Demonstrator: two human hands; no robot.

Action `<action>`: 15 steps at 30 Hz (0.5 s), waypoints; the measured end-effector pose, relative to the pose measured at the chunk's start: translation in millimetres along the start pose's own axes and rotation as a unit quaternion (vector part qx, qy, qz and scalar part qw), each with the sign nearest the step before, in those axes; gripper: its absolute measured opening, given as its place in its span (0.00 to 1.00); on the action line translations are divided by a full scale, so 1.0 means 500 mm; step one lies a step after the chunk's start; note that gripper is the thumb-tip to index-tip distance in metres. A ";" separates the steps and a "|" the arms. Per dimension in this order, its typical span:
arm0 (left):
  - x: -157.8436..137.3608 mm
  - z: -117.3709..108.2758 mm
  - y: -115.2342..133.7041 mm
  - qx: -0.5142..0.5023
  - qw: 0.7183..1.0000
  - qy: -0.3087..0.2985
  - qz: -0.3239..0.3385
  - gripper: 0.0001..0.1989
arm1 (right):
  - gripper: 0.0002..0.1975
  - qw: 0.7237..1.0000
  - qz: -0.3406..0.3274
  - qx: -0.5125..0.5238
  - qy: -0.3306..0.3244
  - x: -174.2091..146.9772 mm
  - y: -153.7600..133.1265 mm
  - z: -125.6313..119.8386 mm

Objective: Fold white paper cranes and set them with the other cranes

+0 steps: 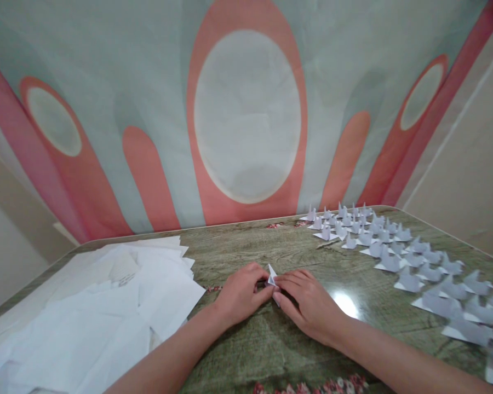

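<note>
A small folded paper (271,278) is held between the fingertips of both hands, at about the middle of the table (246,350). It is white and narrow, with a sharp point raised upward and slightly leftward above the fingers. Creased faces are seen below the point, and a bit of white is shown beneath the right thumb; the rest is covered by the fingers, so its full shape cannot be told. Whether the table is touched by it cannot be told either.

By the left hand (240,293) the paper is pinched from the left, its thumb and fingers closed on the edge. By the right hand (306,298) it is gripped from the right, the fingers laid together and the thumb set below them.

To the left, loose white sheets (94,306) are heaped, overlapping. To the right, many white birds (389,260) are stood in rough rows, with upright points and flat bases.
</note>
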State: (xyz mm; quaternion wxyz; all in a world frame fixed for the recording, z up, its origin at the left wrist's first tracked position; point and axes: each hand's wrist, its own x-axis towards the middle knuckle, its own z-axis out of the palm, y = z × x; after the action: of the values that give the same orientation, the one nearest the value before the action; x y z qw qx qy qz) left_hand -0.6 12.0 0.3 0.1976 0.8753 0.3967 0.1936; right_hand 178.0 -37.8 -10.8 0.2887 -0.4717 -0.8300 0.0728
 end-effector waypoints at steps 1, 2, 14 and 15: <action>-0.002 0.002 0.003 0.012 1.000 0.008 -0.001 0.08 | 0.09 1.000 0.001 0.000 0.004 0.000 -0.001 0.002; -0.004 0.003 0.006 0.022 1.000 0.014 -0.002 0.08 | 0.09 1.000 0.002 -0.001 0.009 0.000 0.000 0.004; -0.008 0.014 0.018 0.015 0.999 0.034 -0.026 0.10 | 0.10 1.000 0.011 0.012 0.022 -0.003 -0.003 0.006; -0.008 0.015 0.018 0.012 0.999 0.038 -0.031 0.10 | 0.10 1.000 0.011 0.012 0.023 -0.003 -0.003 0.006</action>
State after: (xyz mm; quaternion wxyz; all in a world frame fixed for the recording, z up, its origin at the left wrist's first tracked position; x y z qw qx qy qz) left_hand 6.1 2.1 -2.4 0.1778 0.8570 0.4328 0.2160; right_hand 175.8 -39.4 -13.2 0.3125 -0.4787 -0.8170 0.0752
